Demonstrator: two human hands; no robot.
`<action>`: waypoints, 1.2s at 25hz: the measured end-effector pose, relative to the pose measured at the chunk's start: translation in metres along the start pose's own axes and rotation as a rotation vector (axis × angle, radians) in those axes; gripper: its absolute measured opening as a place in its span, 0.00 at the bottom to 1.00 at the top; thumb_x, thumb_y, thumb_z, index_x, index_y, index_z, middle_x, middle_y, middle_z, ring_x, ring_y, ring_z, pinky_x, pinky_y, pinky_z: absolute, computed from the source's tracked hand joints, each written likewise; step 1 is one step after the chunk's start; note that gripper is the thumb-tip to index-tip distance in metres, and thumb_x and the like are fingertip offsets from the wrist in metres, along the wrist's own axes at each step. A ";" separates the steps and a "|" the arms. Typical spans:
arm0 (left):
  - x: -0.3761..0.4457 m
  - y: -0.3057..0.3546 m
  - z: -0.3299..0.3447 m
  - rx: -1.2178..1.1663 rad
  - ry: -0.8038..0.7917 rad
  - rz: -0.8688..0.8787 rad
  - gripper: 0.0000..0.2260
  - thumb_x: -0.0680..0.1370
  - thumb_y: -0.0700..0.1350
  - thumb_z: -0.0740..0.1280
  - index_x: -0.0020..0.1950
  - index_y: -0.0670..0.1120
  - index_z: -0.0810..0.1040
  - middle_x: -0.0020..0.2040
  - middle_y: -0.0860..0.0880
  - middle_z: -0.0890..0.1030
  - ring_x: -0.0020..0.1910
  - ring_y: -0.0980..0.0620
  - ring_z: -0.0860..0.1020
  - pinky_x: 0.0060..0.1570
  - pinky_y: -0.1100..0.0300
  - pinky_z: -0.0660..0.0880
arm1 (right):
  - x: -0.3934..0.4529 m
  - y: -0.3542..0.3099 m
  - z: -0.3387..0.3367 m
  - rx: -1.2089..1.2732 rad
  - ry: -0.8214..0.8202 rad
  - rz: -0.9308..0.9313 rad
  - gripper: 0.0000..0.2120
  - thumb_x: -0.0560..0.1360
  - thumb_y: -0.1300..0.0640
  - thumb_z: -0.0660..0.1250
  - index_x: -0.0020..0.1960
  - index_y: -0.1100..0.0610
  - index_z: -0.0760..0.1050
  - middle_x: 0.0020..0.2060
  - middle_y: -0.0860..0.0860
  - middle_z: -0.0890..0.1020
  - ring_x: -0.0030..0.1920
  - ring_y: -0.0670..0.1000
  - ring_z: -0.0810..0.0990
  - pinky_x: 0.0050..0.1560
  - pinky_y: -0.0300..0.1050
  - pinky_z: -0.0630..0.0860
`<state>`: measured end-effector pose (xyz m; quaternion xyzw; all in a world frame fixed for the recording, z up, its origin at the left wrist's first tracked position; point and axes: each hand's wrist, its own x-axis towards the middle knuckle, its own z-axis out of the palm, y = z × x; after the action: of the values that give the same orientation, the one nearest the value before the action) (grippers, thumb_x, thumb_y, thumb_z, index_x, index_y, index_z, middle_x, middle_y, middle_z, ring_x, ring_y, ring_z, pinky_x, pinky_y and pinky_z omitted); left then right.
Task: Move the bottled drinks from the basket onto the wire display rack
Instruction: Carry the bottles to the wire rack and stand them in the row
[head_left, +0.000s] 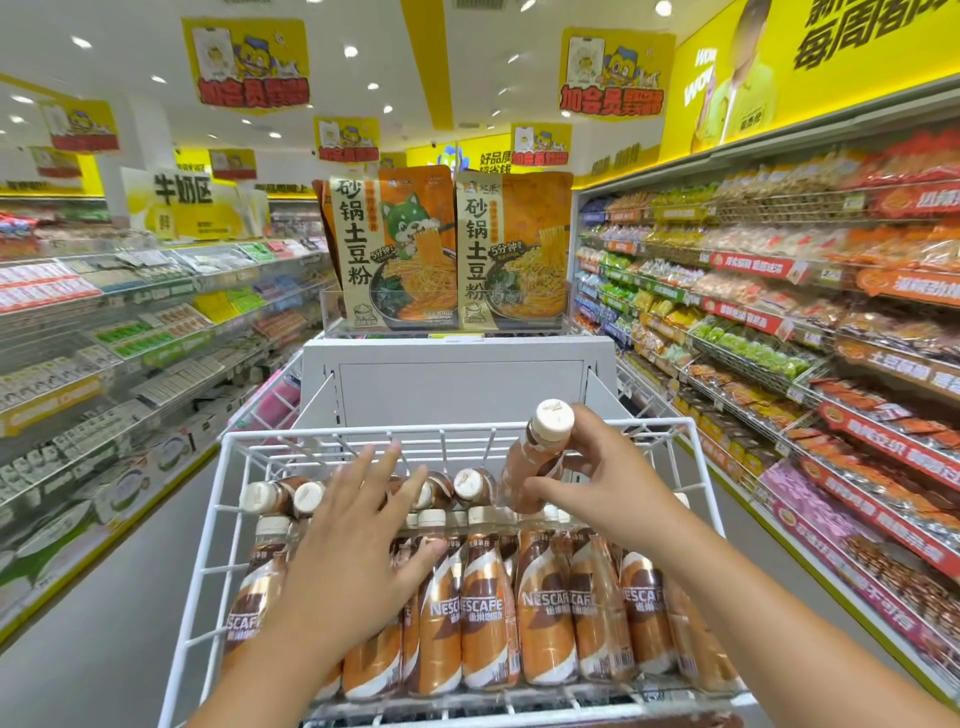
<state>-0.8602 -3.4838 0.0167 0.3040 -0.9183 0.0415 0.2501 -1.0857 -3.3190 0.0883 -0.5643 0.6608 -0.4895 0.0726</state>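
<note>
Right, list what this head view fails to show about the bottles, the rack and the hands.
- Bottles under the left hand: covered by it.
- Held bottle: label blurred; right hand hides one side.
- Wire rack: its front cut off by the bottom edge.
- Basket: outside the head view.
- Side shelf price tags: blurred, unreadable.

Brightly and evenly lit from recessed ceiling spots (351, 51), with hardly any shadows. Soft glare on the glossy floor (130, 597). Strong wide-angle bending toward the edges; side shelves (831, 322) smeared, perhaps by head motion. Sharpest near centre.
</note>
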 end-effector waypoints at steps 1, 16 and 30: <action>0.000 0.001 0.003 0.012 0.008 0.004 0.35 0.78 0.74 0.48 0.82 0.60 0.55 0.84 0.54 0.48 0.83 0.50 0.42 0.81 0.48 0.44 | 0.000 0.004 0.001 -0.004 0.006 -0.011 0.20 0.72 0.55 0.78 0.58 0.41 0.75 0.53 0.39 0.84 0.58 0.41 0.81 0.67 0.53 0.76; 0.000 0.009 0.003 -0.007 0.068 0.022 0.35 0.77 0.74 0.46 0.83 0.63 0.47 0.83 0.57 0.39 0.79 0.58 0.31 0.74 0.59 0.26 | 0.006 0.055 0.033 -0.128 0.083 0.097 0.19 0.73 0.56 0.78 0.57 0.40 0.74 0.49 0.40 0.83 0.53 0.39 0.80 0.57 0.45 0.79; 0.001 0.000 -0.001 -0.023 0.085 0.019 0.34 0.78 0.72 0.47 0.82 0.62 0.48 0.83 0.59 0.39 0.79 0.59 0.30 0.74 0.60 0.27 | 0.016 0.056 0.053 -0.306 0.080 0.173 0.11 0.75 0.50 0.71 0.52 0.43 0.71 0.39 0.43 0.81 0.38 0.41 0.78 0.35 0.40 0.73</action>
<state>-0.8606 -3.4838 0.0174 0.2904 -0.9101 0.0460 0.2920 -1.0944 -3.3687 0.0276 -0.4900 0.7760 -0.3972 0.0017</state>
